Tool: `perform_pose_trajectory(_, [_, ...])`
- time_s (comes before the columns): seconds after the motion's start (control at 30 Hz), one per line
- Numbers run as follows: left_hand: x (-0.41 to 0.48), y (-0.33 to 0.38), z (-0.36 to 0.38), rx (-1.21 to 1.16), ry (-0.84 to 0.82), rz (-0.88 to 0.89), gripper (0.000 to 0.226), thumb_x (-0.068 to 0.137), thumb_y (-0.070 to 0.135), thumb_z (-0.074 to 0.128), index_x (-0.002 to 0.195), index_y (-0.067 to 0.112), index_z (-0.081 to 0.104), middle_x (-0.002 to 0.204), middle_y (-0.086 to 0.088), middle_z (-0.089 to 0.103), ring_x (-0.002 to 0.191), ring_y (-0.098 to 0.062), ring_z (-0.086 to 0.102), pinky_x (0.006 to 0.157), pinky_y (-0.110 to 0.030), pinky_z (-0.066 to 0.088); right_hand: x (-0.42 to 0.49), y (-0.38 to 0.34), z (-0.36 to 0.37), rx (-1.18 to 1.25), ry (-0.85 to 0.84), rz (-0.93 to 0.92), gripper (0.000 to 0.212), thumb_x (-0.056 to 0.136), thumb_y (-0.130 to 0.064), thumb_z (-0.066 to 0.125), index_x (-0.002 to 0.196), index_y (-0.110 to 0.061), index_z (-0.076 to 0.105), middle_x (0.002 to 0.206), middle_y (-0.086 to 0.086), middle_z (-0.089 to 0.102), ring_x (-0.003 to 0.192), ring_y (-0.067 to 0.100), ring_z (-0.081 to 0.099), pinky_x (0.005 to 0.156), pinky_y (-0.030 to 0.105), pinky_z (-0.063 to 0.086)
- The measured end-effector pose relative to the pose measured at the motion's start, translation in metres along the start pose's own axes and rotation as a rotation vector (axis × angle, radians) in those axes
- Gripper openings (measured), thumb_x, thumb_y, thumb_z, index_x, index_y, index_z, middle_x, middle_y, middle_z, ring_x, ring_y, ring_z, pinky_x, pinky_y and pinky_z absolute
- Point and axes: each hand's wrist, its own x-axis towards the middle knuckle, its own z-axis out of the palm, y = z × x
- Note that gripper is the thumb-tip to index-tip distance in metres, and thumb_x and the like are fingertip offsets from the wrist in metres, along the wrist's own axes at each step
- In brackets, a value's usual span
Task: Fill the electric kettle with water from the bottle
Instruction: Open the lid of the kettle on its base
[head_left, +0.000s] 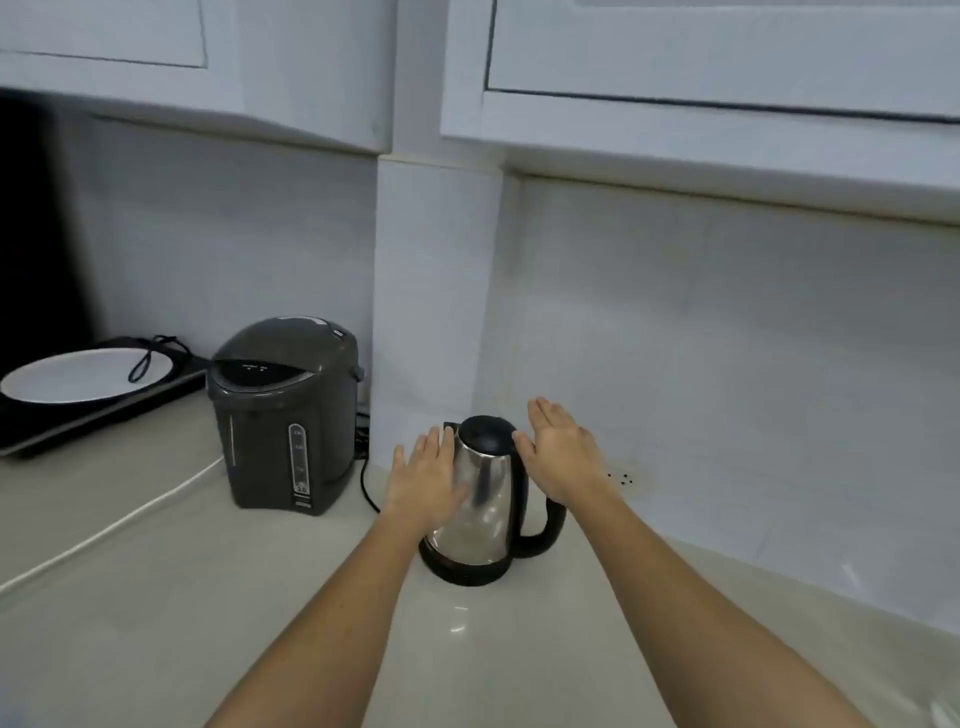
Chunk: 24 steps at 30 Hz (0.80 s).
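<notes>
Pale countertop (156, 597) in the corner, with a grey thermo pot (285, 415) on the left. Near its right, the steel electric kettle (483, 514) sits upright on its base, black lid shut. Left hand (431, 478) and right hand (563, 457) flank it, fingers straight and holding nothing. Too blurry to tell if they're touching it.

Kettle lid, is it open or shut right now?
Shut: the black lid sits flat on the steel kettle, which stands upright.

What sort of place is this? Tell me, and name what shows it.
Probably a home kitchen: an electric kettle and a grey hot-water dispenser stand on a pale countertop, with white wall cabinets overhead.
</notes>
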Motion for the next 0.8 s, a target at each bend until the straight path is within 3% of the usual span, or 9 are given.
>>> perform_pose_trajectory(0.17, [0.02, -0.024, 0.015, -0.12, -0.057, -0.001, 0.082, 0.095, 0.054, 0.037, 0.155, 0.014, -0.002, 0.163, -0.006, 0.004, 0.15, -0.02, 0.005, 0.12, -0.048, 0.006, 0.031, -0.021, 0.018, -0.001, -0.062, 0.055, 0.059, 0.102, -0.041, 0.029, 0.153, -0.013, 0.018, 0.161, 0.003, 0.019, 0.148, 0.02, 0.016, 0.118, 0.043, 0.024])
perform_pose_trajectory(0.3, [0.032, -0.031, 0.029, -0.304, -0.072, 0.007, 0.09, 0.091, 0.056, 0.046, 0.155, 0.014, -0.003, 0.163, -0.004, 0.005, 0.15, -0.018, 0.008, 0.12, -0.047, 0.006, 0.047, -0.038, 0.035, -0.019, -0.07, 0.113, 0.056, 0.101, -0.041, 0.031, 0.149, -0.014, 0.027, 0.155, 0.003, 0.032, 0.14, 0.024, 0.031, 0.112, 0.045, 0.029])
perform_pose_trajectory(0.5, [0.04, -0.021, 0.052, -0.517, -0.066, 0.039, 0.11, 0.079, 0.069, 0.054, 0.154, 0.017, -0.007, 0.163, -0.002, 0.006, 0.149, -0.018, 0.012, 0.121, -0.044, 0.013, 0.064, -0.049, 0.054, 0.055, -0.109, 0.285, 0.057, 0.098, -0.05, 0.027, 0.145, -0.018, 0.034, 0.144, 0.006, 0.047, 0.129, 0.031, 0.047, 0.109, 0.052, 0.025])
perform_pose_trajectory(0.7, [0.045, -0.019, 0.067, -0.614, -0.05, 0.015, 0.123, 0.073, 0.058, 0.071, 0.152, 0.02, -0.015, 0.163, -0.004, -0.004, 0.151, -0.019, 0.0, 0.122, -0.041, 0.012, 0.075, -0.045, 0.067, 0.1, -0.046, 0.342, 0.056, 0.096, -0.053, 0.031, 0.141, -0.021, 0.04, 0.136, 0.009, 0.054, 0.121, 0.035, 0.052, 0.1, 0.047, 0.044])
perform_pose_trajectory(0.8, [0.042, -0.018, 0.074, -0.635, -0.041, 0.003, 0.128, 0.07, 0.056, 0.074, 0.151, 0.021, -0.018, 0.163, -0.004, -0.006, 0.15, -0.02, -0.002, 0.122, -0.04, 0.011, 0.075, -0.048, 0.072, 0.103, 0.066, 0.36, 0.05, 0.096, -0.047, 0.038, 0.132, -0.016, 0.051, 0.121, 0.009, 0.064, 0.109, 0.033, 0.059, 0.091, 0.041, 0.049])
